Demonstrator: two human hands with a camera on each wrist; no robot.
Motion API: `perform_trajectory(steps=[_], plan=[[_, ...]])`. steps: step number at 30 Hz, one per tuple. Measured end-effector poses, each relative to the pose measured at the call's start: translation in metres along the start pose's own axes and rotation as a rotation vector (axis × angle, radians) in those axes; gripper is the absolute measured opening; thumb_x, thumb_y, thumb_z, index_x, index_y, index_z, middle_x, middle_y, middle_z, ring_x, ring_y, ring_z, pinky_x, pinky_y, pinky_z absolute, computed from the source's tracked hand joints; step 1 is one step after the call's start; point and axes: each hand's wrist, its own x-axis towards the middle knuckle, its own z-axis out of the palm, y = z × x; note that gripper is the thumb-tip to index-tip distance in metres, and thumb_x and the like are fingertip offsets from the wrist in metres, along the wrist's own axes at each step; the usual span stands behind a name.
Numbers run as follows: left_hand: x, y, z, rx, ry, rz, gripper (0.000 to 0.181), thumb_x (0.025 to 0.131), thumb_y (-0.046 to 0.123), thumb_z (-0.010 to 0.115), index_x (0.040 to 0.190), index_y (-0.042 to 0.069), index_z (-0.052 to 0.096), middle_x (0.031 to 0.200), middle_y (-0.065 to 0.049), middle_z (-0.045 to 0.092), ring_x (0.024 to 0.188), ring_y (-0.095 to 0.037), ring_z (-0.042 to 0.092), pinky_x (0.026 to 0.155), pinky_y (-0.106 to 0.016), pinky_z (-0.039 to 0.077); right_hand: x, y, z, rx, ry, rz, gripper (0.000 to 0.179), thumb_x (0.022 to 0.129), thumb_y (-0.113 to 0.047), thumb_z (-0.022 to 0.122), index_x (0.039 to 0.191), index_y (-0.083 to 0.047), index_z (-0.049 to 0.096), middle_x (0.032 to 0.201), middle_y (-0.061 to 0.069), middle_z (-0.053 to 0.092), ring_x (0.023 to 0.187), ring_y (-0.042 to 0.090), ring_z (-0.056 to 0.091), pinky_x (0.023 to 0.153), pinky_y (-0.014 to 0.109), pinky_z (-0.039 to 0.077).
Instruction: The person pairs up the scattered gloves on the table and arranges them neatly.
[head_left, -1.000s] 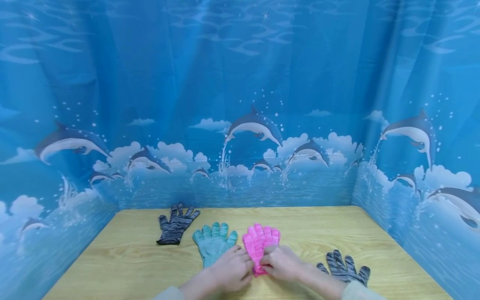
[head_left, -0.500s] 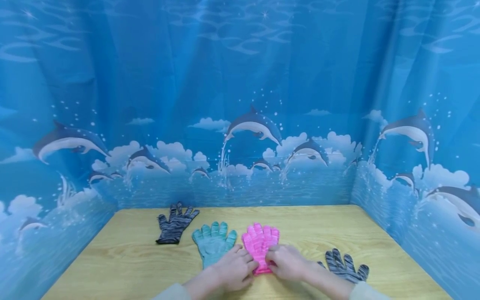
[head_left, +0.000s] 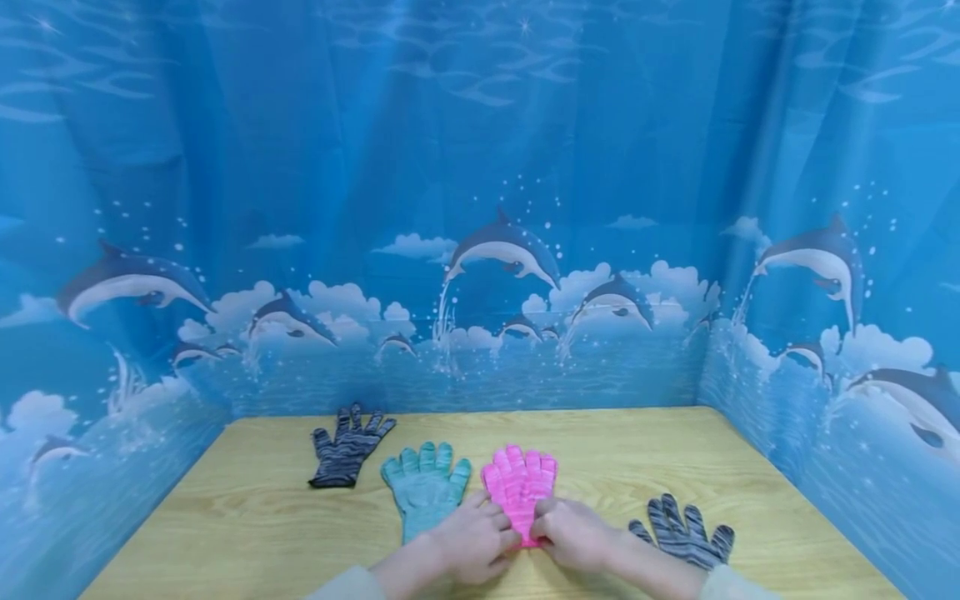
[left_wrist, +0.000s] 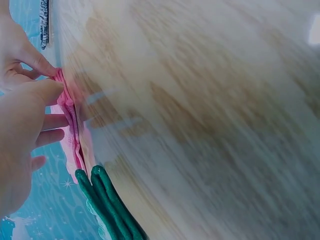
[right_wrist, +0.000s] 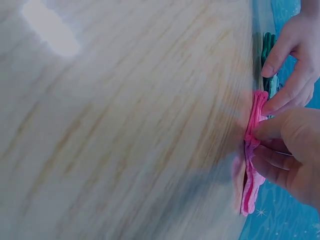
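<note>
A pink knit glove (head_left: pixel 519 487) lies with its fingers pointing away and its cuff toward the person. At the left of that cuff, my left hand (head_left: pixel 474 537) touches it with extended fingers; the thumb stands apart in the right wrist view. My right hand (right_wrist: pixel 295 152) pinches the cuff's other side between thumb and fingers. Seen from the left wrist, the layered pink cuff (left_wrist: pixel 75 130) lies between both hands. Just left of the left hand lies a teal glove (head_left: pixel 426 487), palm area flat, its lower part partly behind the hand.
A black-and-grey striped glove (head_left: pixel 347 450) lies at the far left of the wooden table (head_left: pixel 225 517). Another striped glove (head_left: pixel 686 533) is at the right, partly covered by the right forearm. A blue dolphin-printed curtain (head_left: pixel 480 167) surrounds the table's back and sides.
The right hand has shifted slightly right along the pink cuff, which now looks flatter and less bunched. The left hand has moved slightly right. The other gloves stay where they were.
</note>
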Motion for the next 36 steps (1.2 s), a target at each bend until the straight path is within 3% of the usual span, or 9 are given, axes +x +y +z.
perform_trajectory(steps=[10, 16, 23, 26, 29, 36], plan=[[0.001, 0.0, -0.003, 0.005, -0.008, -0.004, 0.021, 0.09, 0.037, 0.056, 0.106, 0.026, 0.063, 0.106, 0.011, 0.062, 0.103, -0.008, 0.055, 0.096, -0.041, 0.04, 0.0, 0.0, 0.001, 0.002, 0.033, -0.036, 0.009, 0.075, -0.009, 0.071, 0.075, -0.016, 0.068, 0.069, -0.011, 0.05, 0.062, -0.002, 0.044, 0.057, 0.013, 0.04], [0.002, 0.003, -0.002, 0.026, -0.054, 0.0, 0.023, 0.089, 0.039, 0.056, 0.107, 0.025, 0.062, 0.1, 0.014, 0.06, 0.094, -0.002, 0.054, 0.087, -0.029, 0.042, 0.0, 0.003, -0.008, 0.062, -0.001, 0.09, 0.009, 0.076, -0.009, 0.07, 0.082, -0.015, 0.068, 0.075, -0.009, 0.06, 0.065, 0.001, 0.052, 0.058, 0.018, 0.044], [0.001, 0.005, -0.003, 0.042, -0.071, -0.002, 0.024, 0.087, 0.04, 0.058, 0.107, 0.026, 0.061, 0.096, 0.014, 0.059, 0.09, -0.001, 0.053, 0.081, -0.024, 0.04, 0.007, 0.028, -0.013, 0.041, 0.24, 0.252, 0.009, 0.072, -0.003, 0.071, 0.078, -0.008, 0.069, 0.072, -0.001, 0.064, 0.062, 0.009, 0.058, 0.055, 0.02, 0.047], [0.001, 0.006, -0.003, 0.05, -0.068, 0.003, 0.026, 0.088, 0.04, 0.058, 0.108, 0.025, 0.061, 0.099, 0.013, 0.059, 0.092, -0.002, 0.054, 0.083, -0.025, 0.041, 0.012, 0.04, -0.012, 0.03, 0.287, 0.327, 0.01, 0.072, -0.002, 0.071, 0.08, -0.007, 0.07, 0.074, 0.001, 0.066, 0.064, 0.012, 0.06, 0.055, 0.022, 0.048], [0.002, 0.007, -0.002, 0.045, -0.076, 0.005, 0.029, 0.088, 0.041, 0.057, 0.112, 0.024, 0.06, 0.105, 0.013, 0.059, 0.097, -0.002, 0.054, 0.086, -0.026, 0.041, 0.016, 0.049, -0.01, 0.02, 0.297, 0.371, 0.01, 0.073, -0.002, 0.071, 0.082, -0.007, 0.071, 0.077, 0.001, 0.067, 0.067, 0.014, 0.062, 0.056, 0.023, 0.049], [0.002, 0.007, -0.002, 0.041, -0.095, 0.021, 0.032, 0.09, 0.041, 0.055, 0.116, 0.023, 0.059, 0.108, 0.012, 0.059, 0.1, -0.003, 0.054, 0.089, -0.027, 0.041, 0.022, 0.063, -0.003, -0.009, 0.254, 0.379, 0.012, 0.072, -0.002, 0.071, 0.082, -0.008, 0.071, 0.079, 0.002, 0.066, 0.071, 0.017, 0.062, 0.059, 0.029, 0.051]])
